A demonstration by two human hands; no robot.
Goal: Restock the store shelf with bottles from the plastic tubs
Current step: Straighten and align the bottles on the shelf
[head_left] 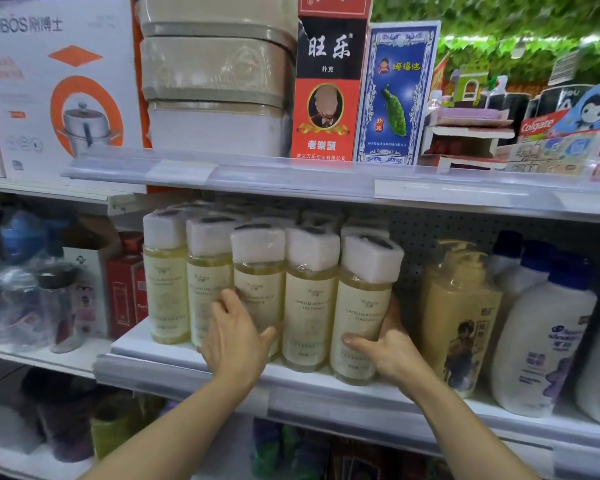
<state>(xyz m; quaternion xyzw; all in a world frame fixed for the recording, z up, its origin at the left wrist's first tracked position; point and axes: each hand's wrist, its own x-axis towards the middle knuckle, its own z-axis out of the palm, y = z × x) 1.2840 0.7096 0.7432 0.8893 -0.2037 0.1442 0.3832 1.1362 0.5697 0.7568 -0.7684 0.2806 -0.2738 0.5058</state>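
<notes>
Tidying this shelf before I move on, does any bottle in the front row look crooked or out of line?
Yes. The rightmost yellow bottle, gripped by the right hand, leans right and sits forward at the shelf edge. The left hand rests on the third bottle. No spills or damage show.

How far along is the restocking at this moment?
Done: several rows of yellow bottles already stand on the white shelf. In hand: the left hand presses the front row while the right hand grips the rightmost bottle at the edge. Left: unclear, since no tubs are in view.
</notes>
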